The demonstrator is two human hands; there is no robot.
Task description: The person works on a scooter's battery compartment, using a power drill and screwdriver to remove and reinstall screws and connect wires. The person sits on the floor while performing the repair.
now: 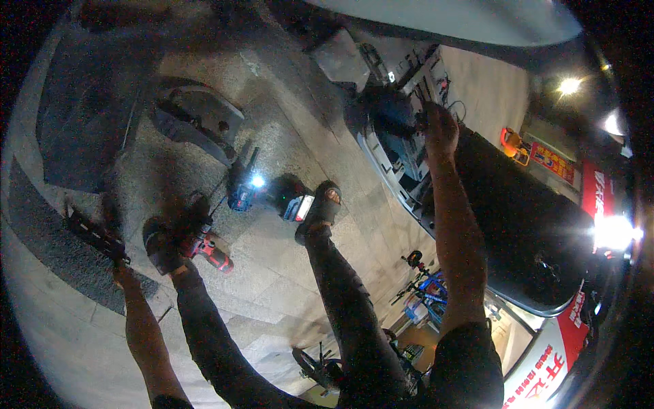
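Observation:
My left hand (121, 273) at the lower left holds the end of a long, dark, slotted piece (92, 232). My right hand (441, 129) reaches up to the exposed body of a vehicle (398, 161), with grey plastic frame parts and a dark cavity; its fingers are curled there, and what they grip is hidden. A red-and-black cordless drill (212, 253) lies by my left foot. A blue power tool (242, 194) with a lit lamp and another dark device (291, 203) lie on the paving beside my right foot.
A grey panel (197, 119) lies on the paving (293, 266), near a dark mat (92, 102). A large black seat or panel (507, 218) is right of my arm. Bicycles (426, 296), an orange object (511, 143), red-and-white signs (552, 354) and bright lights stand around the right and bottom.

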